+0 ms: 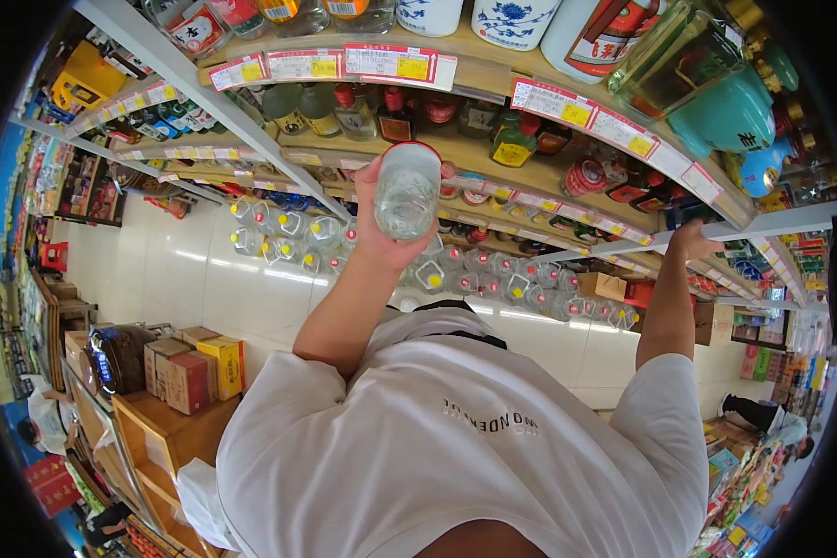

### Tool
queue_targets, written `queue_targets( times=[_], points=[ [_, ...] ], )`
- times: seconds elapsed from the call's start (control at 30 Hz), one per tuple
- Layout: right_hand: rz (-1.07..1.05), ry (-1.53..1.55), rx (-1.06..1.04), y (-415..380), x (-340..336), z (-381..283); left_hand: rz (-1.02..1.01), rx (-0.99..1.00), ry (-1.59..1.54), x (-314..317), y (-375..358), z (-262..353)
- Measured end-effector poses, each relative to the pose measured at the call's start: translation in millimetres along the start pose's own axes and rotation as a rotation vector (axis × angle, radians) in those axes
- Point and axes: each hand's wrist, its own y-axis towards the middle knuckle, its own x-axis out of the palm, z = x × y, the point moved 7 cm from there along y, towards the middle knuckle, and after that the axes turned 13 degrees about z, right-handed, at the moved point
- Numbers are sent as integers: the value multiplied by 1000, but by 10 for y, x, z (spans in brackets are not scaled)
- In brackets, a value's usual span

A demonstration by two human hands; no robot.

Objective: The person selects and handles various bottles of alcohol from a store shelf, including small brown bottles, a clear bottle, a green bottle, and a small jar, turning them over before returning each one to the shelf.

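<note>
My left hand (391, 244) is wrapped round a clear glass container (407, 195), its round end facing up toward the camera and a red rim at its top edge. It is held in front of the shelves, near a row of small bottles. Off to the right, my right hand (694, 244) rests against a grey metal shelf post (767, 225), thumb apart from the fingers; the fingertips are partly hidden at the shelf. No object shows in it.
Curved wooden shelves (484, 58) with price tags hold many bottles and jars close overhead. Large clear jugs (325, 231) stand on the floor below. Cardboard boxes (188, 377) and a wooden stand (151, 418) are at the left. Another person (763, 416) is at the far right.
</note>
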Motion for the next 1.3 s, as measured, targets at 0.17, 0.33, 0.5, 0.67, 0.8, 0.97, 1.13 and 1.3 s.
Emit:
queue_targets(
  times=[0.17,0.33,0.5,0.67,0.8,0.97,1.13,1.3],
  points=[
    [-57,-2,65,-26,-54,-63,-165,80,39,138,-20,53],
    [-18,1,25,36,34,103,-548,24,142,251,-85,51],
    [-43,-37,71,-30,-38,-20,-628,-127,74,252,-148,-9],
    [-30,-21,49,-15,-1,12,-600,-14,218,249,-131,16],
    [-24,-2,-31,20,30,44,-452,98,408,249,-103,-5],
    [-5,129,-43,4,-7,-7,-239,193,683,74,169,-163],
    [-38,103,-20,-3,-29,-22,-155,468,1368,-131,694,-320],
    [5,133,12,-3,-36,-4,-306,929,1890,432,765,-764]
  ],
)
